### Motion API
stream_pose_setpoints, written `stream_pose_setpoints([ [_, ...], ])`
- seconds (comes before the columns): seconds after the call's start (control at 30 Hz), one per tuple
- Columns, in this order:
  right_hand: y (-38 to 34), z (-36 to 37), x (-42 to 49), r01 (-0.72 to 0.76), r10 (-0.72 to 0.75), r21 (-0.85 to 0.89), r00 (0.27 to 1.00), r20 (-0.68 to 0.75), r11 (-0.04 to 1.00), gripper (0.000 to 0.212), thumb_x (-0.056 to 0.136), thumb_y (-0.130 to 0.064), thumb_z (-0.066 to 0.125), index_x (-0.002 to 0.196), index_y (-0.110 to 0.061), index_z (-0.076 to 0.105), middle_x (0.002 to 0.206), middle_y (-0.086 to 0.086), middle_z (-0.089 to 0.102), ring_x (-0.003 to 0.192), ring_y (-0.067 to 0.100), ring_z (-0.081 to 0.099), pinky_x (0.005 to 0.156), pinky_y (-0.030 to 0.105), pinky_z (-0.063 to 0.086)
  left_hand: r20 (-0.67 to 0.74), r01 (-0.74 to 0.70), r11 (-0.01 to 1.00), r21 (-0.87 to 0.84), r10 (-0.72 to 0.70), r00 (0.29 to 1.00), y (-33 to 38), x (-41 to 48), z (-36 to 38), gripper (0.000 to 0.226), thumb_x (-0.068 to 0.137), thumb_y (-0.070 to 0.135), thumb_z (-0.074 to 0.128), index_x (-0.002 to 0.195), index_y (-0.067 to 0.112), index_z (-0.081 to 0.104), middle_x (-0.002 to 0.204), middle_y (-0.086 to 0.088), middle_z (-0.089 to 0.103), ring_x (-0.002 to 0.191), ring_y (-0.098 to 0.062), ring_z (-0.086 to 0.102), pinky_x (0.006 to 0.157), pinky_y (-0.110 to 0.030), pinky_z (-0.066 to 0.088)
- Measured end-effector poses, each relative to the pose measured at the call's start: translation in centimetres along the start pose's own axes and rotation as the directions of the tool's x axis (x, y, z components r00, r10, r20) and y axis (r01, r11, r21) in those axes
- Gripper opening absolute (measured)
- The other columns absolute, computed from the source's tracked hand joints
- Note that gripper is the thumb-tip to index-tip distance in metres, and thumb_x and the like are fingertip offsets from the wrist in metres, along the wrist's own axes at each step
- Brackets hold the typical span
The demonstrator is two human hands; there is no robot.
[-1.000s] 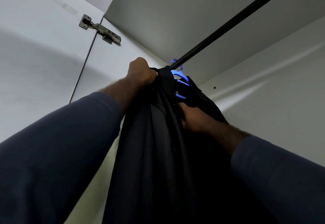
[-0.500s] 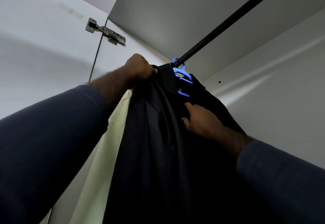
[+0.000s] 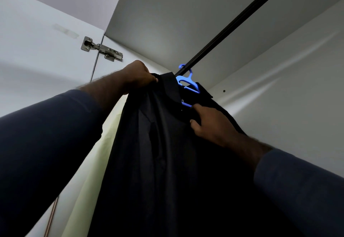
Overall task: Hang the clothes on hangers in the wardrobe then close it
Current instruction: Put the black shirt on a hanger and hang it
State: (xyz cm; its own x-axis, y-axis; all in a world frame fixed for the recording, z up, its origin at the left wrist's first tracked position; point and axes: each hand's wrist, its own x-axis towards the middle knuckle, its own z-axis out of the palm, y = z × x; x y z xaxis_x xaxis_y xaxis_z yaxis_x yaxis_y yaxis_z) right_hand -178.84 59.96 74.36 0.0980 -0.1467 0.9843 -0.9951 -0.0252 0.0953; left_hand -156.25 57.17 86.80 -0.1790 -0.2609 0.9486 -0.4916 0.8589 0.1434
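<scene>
- the person is settling a dark shirt (image 3: 167, 153) on a blue hanger (image 3: 188, 82), whose hook is sitting over the rail (image 3: 232, 22) at its far end; by the look of it, the hanging of this garment is nearing its finish.
- the shirt is hanging straight down below the rail, its collar just under the hook, and a pale garment (image 3: 100, 153) is hanging just beside it, also under the rail.
- the left hand (image 3: 139, 76) is reaching up to just below the rail, fingers curled tight round the shirt's shoulder cloth.
- the right hand (image 3: 208, 123) is working lower beneath the rail, thumb and fingers pinching the shirt front just under the hanger's lower bar.
- both arms are stretching upward, forearms showing bare past dark sleeves.
- the next move is probably calling for evening the shoulders on the hanger, then loosening both hands gently so the hook is not jolting off the rail.
- the door (image 3: 37, 50), on its hinge (image 3: 101, 49) left of the rail, is standing open and waiting to be closed.
</scene>
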Motion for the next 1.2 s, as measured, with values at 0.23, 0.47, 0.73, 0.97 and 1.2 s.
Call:
stream_pose_setpoints([
  [0.23,-0.9,-2.3,2.6,-0.146,0.184,0.221,0.97,-0.161,0.964,0.027,0.098,-0.037,0.05,0.086,-0.015,0.06,0.078,0.002,0.062,0.079,0.026,0.058,0.069,0.033,0.04,-0.079,-0.148,0.794,0.59,0.238,0.968,3.2,-0.3,0.2,0.05,0.1,0.049,0.041,0.108,0.005,0.063,0.117,-0.021,0.061,0.109,-0.039,0.056,0.086,-0.042,0.044],
  [0.47,-5.2,-1.8,8.6,-0.183,0.181,0.46,0.982,0.049,0.869,0.026,0.097,-0.035,0.058,0.086,-0.012,0.063,0.081,-0.001,0.06,0.074,0.012,0.052,0.058,0.025,0.033,0.095,-0.156,0.882,0.445,0.127,0.987,4.5,1.0,0.3,0.029,0.091,0.019,0.066,0.111,-0.002,0.07,0.111,-0.022,0.068,0.104,-0.034,0.063,0.081,-0.033,0.046],
  [0.73,-5.6,2.3,6.0,-0.297,0.353,0.615,0.935,0.032,0.73,0.03,0.103,-0.028,0.047,0.107,-0.002,0.062,0.118,0.017,0.064,0.113,0.032,0.057,0.084,0.028,0.037,0.113,-0.008,0.989,0.148,-0.009,0.994,1.5,-2.6,-0.4,0.028,0.083,0.021,0.076,0.1,0.001,0.07,0.094,-0.017,0.07,0.084,-0.029,0.067,0.066,-0.031,0.052],
  [0.97,-4.0,3.3,1.7,-0.233,0.291,0.468,0.955,-0.055,0.852,0.021,0.093,-0.034,0.063,0.101,-0.015,0.059,0.096,0.004,0.065,0.096,0.026,0.063,0.078,0.029,0.044,0.247,0.278,0.952,-0.131,-0.24,0.939,-2.7,-7.9,0.1,0.02,0.09,0.016,0.064,0.103,0.002,0.066,0.087,-0.01,0.066,0.073,-0.021,0.062,0.071,-0.032,0.053],
  [1.2,-4.3,2.5,-1.5,-0.117,0.202,0.255,0.918,-0.341,0.96,0.043,0.084,-0.017,0.064,0.125,-0.01,0.053,0.123,0.014,0.056,0.113,0.034,0.054,0.097,0.046,0.044,0.122,0.293,0.922,-0.252,-0.27,0.955,-4.7,-11.8,-1.5,0.031,0.08,0.028,0.08,0.094,0.007,0.062,0.083,-0.009,0.069,0.069,-0.018,0.065,0.054,-0.026,0.052],
])
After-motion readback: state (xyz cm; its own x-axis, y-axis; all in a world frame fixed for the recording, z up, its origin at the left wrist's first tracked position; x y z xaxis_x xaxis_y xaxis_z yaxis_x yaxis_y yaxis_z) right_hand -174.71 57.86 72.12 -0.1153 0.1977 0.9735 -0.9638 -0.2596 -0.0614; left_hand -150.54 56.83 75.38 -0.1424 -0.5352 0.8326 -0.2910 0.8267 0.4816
